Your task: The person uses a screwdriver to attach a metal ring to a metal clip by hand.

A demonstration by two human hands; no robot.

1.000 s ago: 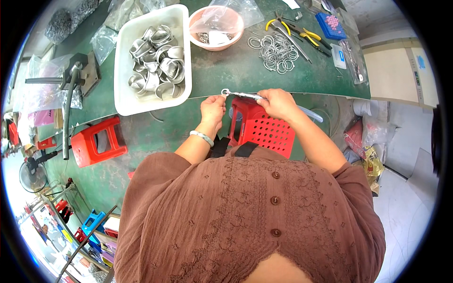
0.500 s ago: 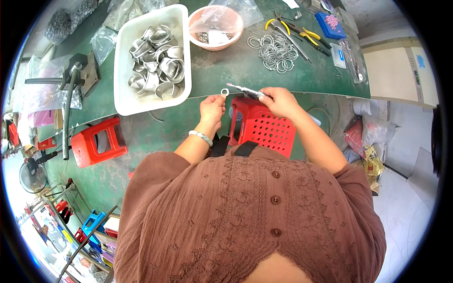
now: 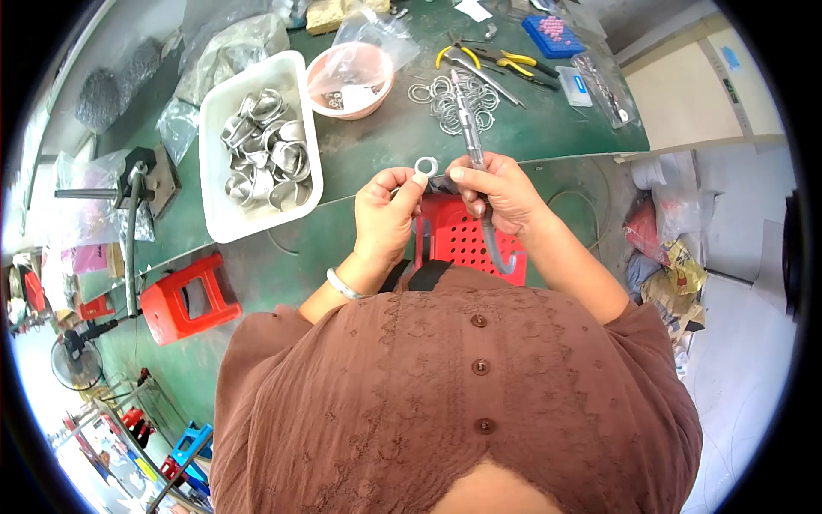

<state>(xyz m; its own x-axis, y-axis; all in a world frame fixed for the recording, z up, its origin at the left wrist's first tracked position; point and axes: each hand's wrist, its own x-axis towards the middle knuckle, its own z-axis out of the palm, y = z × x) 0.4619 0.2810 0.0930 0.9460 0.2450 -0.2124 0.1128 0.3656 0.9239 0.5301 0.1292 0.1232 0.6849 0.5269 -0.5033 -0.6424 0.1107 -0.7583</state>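
Observation:
My left hand (image 3: 390, 212) pinches a small silver-coloured metal ring (image 3: 431, 162) between thumb and forefinger, near the bench's front edge. Just to its right, my right hand (image 3: 501, 195) is closed around a slim metal grinding handpiece (image 3: 468, 124) with a pink tip. The handpiece points away from me, its tip apart from the ring, and a grey hose (image 3: 491, 244) hangs from its lower end. Beyond it on the bench lies a loose pile of metal rings (image 3: 441, 107). The fingers of both hands are partly hidden behind what they hold.
A white tray (image 3: 314, 163) of curved metal pieces stands left, beside a pink bowl (image 3: 381, 104) with small parts. Yellow-handled pliers (image 3: 524, 62) and a blue box (image 3: 548, 43) lie far right. A bench clamp (image 3: 141, 184) is left; a red stool (image 3: 467, 244) is below my hands.
The handpiece has swung from pointing left at the ring to pointing away from me, with more of its hose showing. My left hand has turned the ring upward. The whole view has shifted.

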